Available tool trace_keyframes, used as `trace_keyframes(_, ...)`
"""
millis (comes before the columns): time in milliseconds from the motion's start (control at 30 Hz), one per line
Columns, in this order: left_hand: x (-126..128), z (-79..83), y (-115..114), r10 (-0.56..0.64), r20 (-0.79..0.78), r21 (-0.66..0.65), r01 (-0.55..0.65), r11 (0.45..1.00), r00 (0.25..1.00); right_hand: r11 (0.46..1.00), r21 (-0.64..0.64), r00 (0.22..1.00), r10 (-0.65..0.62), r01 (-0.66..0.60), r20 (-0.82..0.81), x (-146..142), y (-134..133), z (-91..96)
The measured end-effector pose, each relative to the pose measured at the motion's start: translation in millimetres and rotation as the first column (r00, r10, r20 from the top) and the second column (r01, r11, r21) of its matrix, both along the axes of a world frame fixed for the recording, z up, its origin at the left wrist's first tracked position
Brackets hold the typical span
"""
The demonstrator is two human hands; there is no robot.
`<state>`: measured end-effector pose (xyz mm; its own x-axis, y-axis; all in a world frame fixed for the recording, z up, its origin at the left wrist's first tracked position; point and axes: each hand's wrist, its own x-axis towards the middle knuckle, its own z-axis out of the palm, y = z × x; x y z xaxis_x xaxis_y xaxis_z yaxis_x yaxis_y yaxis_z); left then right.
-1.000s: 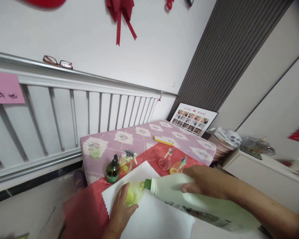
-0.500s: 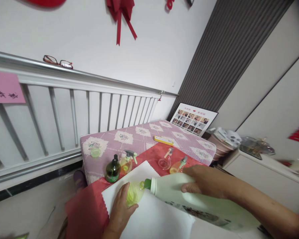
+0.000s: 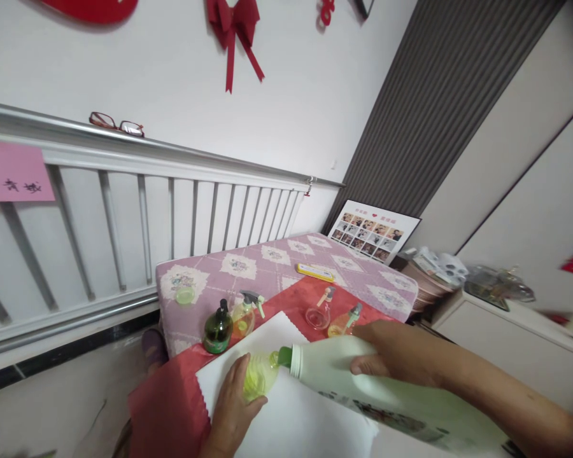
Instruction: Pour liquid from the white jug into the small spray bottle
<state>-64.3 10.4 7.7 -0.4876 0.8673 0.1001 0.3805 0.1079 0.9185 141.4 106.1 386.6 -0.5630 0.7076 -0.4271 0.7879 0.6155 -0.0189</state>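
Tablecloth [image 3: 267, 273], lilac with pale floral diamonds, partly under red cloth [image 3: 167, 407] and white sheet [image 3: 305, 413] | radiator [image 3: 184, 216] along white wall [image 3: 286, 95], glasses [image 3: 132, 128] on rail [image 3: 210, 152] above | photo board [image 3: 372, 232] before grey slatted panel [image 3: 434, 83] | left hand [image 3: 232, 407] curled round yellow bottle [image 3: 260, 376] over sheet | right hand [image 3: 386, 353] gripping large pale-green bottle [image 3: 332, 362], green spout [image 3: 284, 356] at yellow bottle's mouth

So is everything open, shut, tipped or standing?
Left hand: closed around small bottle.
Small bottle: top off.
Right hand: gripping big bottle.
Big bottle: tipped, cap off.
Dark bottle: standing, top on.
Grey-topped bottle: standing, top on.
Pink-topped bottle: standing, top on.
Orange bottle: standing, top on.
Photo board: leaning.
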Motion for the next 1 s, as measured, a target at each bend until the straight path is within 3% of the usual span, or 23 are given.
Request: trace_keyframes(1000,-1.4,12.7,-1.2,-0.036,-0.057,-0.076,0.032,0.997,0.998,0.999,0.038,0.999,-0.015,0.014,0.036,-3.3,-3.5,0.1)
